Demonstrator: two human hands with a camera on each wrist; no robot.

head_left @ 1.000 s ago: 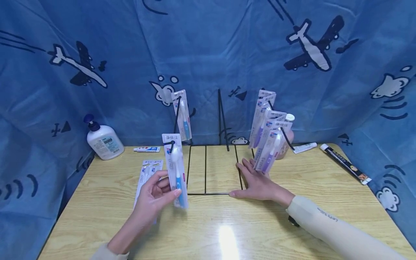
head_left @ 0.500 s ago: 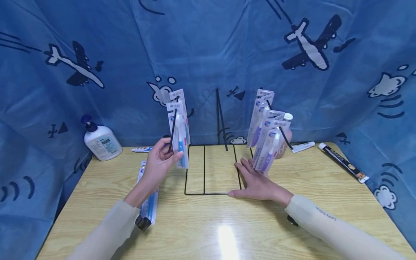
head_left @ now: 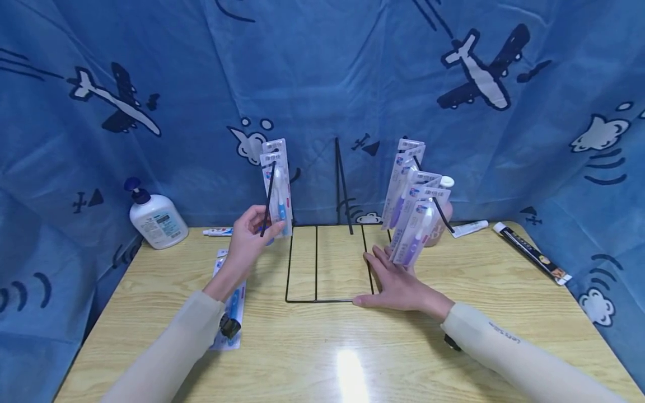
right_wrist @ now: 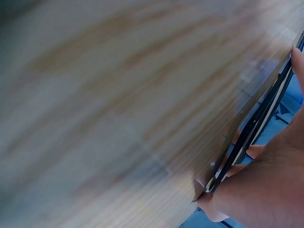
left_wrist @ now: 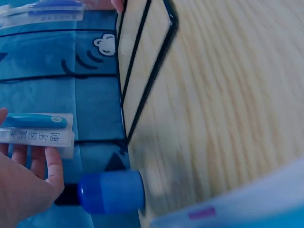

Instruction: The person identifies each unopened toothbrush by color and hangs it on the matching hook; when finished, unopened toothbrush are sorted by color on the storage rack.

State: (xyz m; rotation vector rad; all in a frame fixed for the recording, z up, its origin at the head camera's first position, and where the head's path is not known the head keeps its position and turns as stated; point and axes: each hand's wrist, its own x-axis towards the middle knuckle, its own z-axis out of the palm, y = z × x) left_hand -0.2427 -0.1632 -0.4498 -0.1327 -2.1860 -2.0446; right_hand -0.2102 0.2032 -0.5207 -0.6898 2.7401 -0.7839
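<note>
A packaged toothbrush point(head_left: 281, 193) with a blue handle hangs on the left hook of a black wire rack point(head_left: 316, 263), in front of another pack point(head_left: 274, 145). My left hand point(head_left: 252, 232) pinches the lower end of the front pack, thumb in front and fingers behind, also visible in the left wrist view, where the hand point(left_wrist: 33, 185) is beside the pack point(left_wrist: 38, 135). My right hand point(head_left: 398, 282) rests spread on the rack's base, fingers fairly straight, below several purple toothbrush packs point(head_left: 418, 229) on the right hook. In the right wrist view, that hand point(right_wrist: 266, 175) touches the black bars.
More toothbrush packs point(head_left: 229, 324) lie on the wooden table point(head_left: 322, 358), partly under my left forearm. A white pump bottle point(head_left: 160, 224) and a small toothpaste tube point(head_left: 218, 232) stand left. A pink bottle point(head_left: 437, 229), white tube point(head_left: 470, 228) and black tube point(head_left: 531, 253) are right.
My left hand has carried the toothbrush pack away from me along the left hook, from its front tip back near the other pack. My right hand has stayed on the rack's base.
</note>
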